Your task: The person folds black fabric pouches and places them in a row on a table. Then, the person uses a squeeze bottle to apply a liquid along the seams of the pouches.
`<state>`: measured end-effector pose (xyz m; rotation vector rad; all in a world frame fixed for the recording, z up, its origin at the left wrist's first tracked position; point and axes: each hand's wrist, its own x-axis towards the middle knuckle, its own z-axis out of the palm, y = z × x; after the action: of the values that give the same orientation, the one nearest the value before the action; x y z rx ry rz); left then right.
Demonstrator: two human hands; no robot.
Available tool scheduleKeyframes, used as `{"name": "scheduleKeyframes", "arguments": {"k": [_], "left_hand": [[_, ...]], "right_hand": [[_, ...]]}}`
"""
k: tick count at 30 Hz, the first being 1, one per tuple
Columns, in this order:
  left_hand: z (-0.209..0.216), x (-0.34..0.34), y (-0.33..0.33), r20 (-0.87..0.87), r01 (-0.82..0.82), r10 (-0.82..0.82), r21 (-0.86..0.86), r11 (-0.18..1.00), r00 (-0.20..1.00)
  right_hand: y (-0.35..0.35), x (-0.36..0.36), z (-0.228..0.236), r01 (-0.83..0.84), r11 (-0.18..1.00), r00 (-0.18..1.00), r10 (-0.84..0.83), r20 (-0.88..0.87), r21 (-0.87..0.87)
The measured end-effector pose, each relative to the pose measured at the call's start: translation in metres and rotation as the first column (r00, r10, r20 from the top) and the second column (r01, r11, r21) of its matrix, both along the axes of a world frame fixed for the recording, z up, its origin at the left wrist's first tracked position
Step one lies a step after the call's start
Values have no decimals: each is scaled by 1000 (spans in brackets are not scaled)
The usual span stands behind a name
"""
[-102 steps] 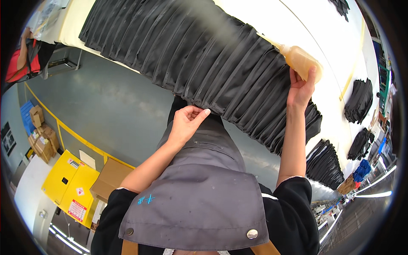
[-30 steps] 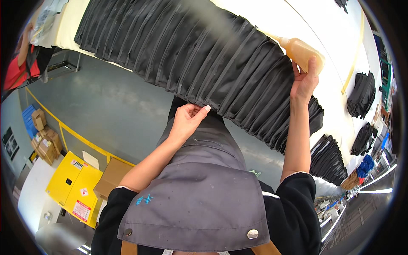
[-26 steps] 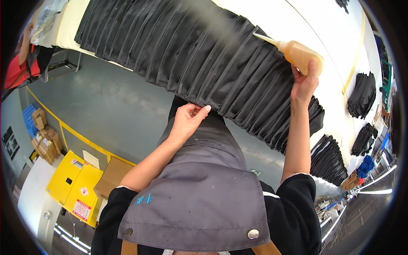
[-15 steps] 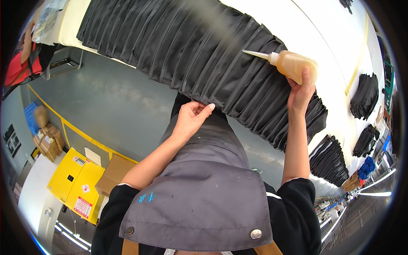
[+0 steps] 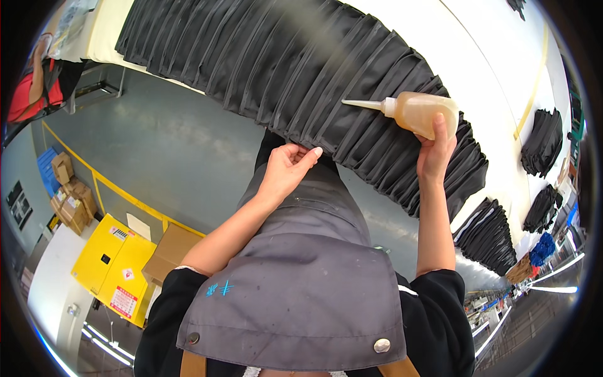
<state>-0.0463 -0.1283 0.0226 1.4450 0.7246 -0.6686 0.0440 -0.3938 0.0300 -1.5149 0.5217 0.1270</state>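
A long row of overlapping black fabric pieces [image 5: 276,69] lies fanned out along the table's near edge. My left hand [image 5: 290,164] is at the row's front edge, thumb and fingers pinched on the edge of one fabric piece. In my right hand [image 5: 436,151] is a squeeze bottle [image 5: 422,114] of amber liquid with a long thin nozzle. The bottle lies on its side above the right part of the row, its nozzle pointing left over the fabric. Whether any liquid leaves the tip cannot be seen.
Smaller stacks of black fabric [image 5: 541,143] lie along the pale table [image 5: 468,47] at the right, with a blue bundle [image 5: 541,249] farther on. A yellow cabinet [image 5: 113,267] and cardboard boxes [image 5: 72,204] stand at the left. Another person in red [image 5: 25,97] is at the far left.
My right hand has brought the bottle left and slightly down, its nozzle now more level and nearer the left hand. The left hand has barely shifted along the fabric edge.
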Motion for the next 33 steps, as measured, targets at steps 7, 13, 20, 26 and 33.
{"name": "scheduleKeyframes", "arguments": {"k": [7,13,20,26,33], "left_hand": [[1,2,2,-71,27,-29,-29,999,997],[-1,-1,2,-71,25,-29,-54,998,997],[1,-4,-11,-43,176,-189,-217,960,981],[-3,-4,-23,-78,218,-236,-194,957,969],[-4,-4,-24,-60,180,-194,-188,966,979]], "right_hand": [[5,-28,-3,-71,997,997,72,-27,13],[1,-35,7,45,960,977,16,-214,277],[-51,14,6,395,831,902,-431,5,391],[-62,34,-3,329,938,930,-343,136,113],[-55,42,-14,302,951,936,-309,166,70]]}}
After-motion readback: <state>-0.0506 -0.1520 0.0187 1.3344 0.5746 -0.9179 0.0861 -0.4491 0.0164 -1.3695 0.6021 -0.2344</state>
